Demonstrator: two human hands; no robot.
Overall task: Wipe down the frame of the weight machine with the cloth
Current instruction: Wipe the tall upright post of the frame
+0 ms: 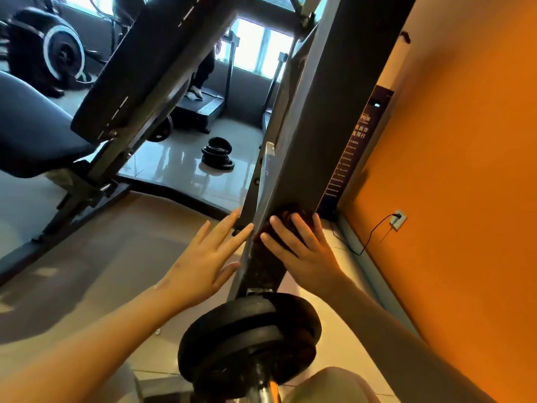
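A dark grey frame beam (319,117) of the weight machine slants from the upper right down to the weight plates at the bottom centre. A dark brown cloth (286,218) lies against the beam's face, mostly hidden under my right hand (299,245), which presses it flat with spread, straight fingers. My left hand (206,257) is open on the beam's left side, its fingertips touching the beam's metal edge at about the same height.
Black weight plates (250,341) sit on a bar just below my hands. A padded seat (32,126) and backrest (139,71) stand at left. Loose plates (218,154) lie on the tiled floor. An orange wall (465,199) with a plugged socket (398,219) is close on the right. A person stands on a treadmill (203,106) behind.
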